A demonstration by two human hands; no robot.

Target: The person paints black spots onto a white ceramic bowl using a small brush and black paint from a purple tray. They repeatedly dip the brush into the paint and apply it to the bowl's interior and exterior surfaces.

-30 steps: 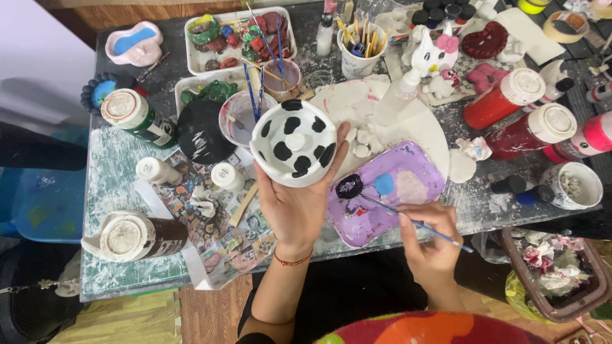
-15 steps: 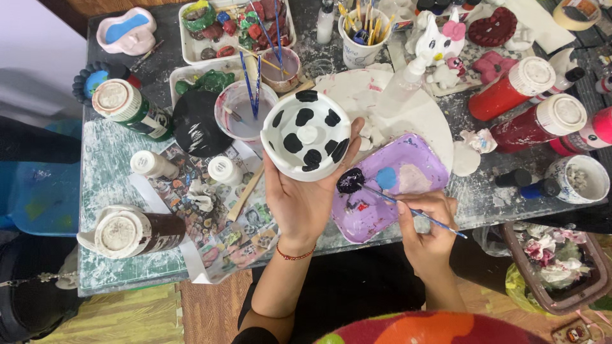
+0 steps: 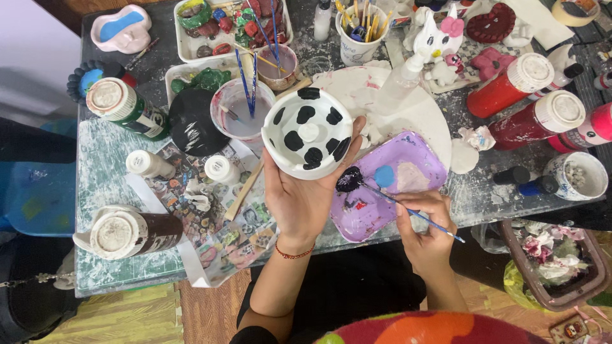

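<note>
Moved: white bowl with black spots (image 3: 308, 132) sat a bit higher and further right in view than half a second before; brush tip had stayed in the black blob.
Left hand: left hand (image 3: 299, 200) cupped the bowl from below, fingers wrapped up its sides, thumb on the left rim; clamped on it, held above the table.
Right hand: right hand (image 3: 426, 220) pinched a thin blue paintbrush (image 3: 408, 209), bristles down in black paint (image 3: 349, 179) on the purple palette tray (image 3: 389, 185).
Hands: apart, bowl just left of the brush tip, not touching it.
Near edge: brown paint bottle with white cap (image 3: 127, 232) lay on its side at the left; printed paper sheet (image 3: 217, 210) with a wooden stick (image 3: 245, 190) under the left wrist.
Right edge: brown tray of crumpled tissue (image 3: 558, 255) hung off the table (image 3: 108, 159) corner.
Middle: two small white-capped bottles (image 3: 220, 169), black round lid (image 3: 191, 121), water cup with blue brushes (image 3: 242, 108), white round plate (image 3: 408, 108) behind the bowl.
Right side: red bottles with white caps (image 3: 529, 118) on their sides, small patterned cup (image 3: 577, 175).
Far: green bottle (image 3: 124, 108), white tray of painted figures (image 3: 223, 25), cup of brushes (image 3: 360, 28), white cat figure with pink bow (image 3: 437, 38), dark red heart dish (image 3: 489, 22).
Blocking: nothing between brush and bowl.
</note>
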